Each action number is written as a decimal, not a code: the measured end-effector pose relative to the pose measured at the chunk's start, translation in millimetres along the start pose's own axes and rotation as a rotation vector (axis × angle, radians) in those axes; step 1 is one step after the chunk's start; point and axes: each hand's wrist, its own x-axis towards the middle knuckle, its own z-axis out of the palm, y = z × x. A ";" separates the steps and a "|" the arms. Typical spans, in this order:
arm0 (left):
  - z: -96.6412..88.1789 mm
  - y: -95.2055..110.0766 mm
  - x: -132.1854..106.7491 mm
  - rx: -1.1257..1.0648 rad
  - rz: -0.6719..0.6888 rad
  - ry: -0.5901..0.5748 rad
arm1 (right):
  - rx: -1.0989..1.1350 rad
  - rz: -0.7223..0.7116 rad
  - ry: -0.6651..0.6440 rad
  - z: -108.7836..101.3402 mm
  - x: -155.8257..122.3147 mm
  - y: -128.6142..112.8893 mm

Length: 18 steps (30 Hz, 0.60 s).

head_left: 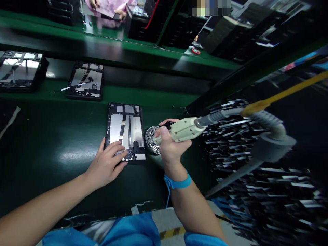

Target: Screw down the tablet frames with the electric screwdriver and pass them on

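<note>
My right hand (170, 145) is wrapped round a cream-coloured electric screwdriver (186, 130). Its nose reaches over a round dish with a perforated metal top (151, 135), beside the tablet; the bit's tip is hidden. An opened tablet (116, 126) lies on the green bench, its inner metal plate and circuit parts exposed. My left hand (109, 162) lies on the tablet's lower left corner, fingers spread apart, with two fingertips over the lower board and others along its edges. A blue strap (179, 181) circles my right wrist.
Two more opened tablets (85, 82) (20, 70) lie at the back left, one with a thin tool (73, 86) across it. A grey flexible hose (222, 114) runs from the screwdriver to a stand at right. Dark racks (230, 147) flank the bench. Across the shelf, a person's hands (120, 14) show.
</note>
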 end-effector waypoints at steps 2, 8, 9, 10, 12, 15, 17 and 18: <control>0.0 -0.3 -0.3 -0.002 -0.003 -0.002 | -0.004 0.007 -0.002 -0.4 -0.4 0.1; 2.1 -1.6 -1.3 -0.010 -0.005 0.000 | 0.005 0.019 -0.019 0.4 -0.5 -3.9; 2.5 -1.6 -1.2 -0.010 -0.006 0.002 | 0.006 0.015 -0.023 0.7 -0.5 -4.9; 2.9 -1.4 -1.1 -0.010 -0.006 0.004 | 0.011 0.011 -0.023 1.0 -0.6 -5.7; 3.1 -0.9 -0.7 -0.008 -0.007 0.001 | 0.022 0.007 -0.027 1.4 -0.5 -6.5; 2.8 -0.1 -0.1 -0.008 -0.008 -0.008 | 0.017 0.010 -0.023 1.4 -0.1 -5.5; 2.6 0.1 0.0 -0.010 -0.007 -0.010 | 0.015 0.010 -0.015 1.0 0.2 -4.1; 2.7 0.1 -0.1 -0.011 -0.006 -0.010 | 0.020 0.010 -0.012 0.6 0.3 -3.4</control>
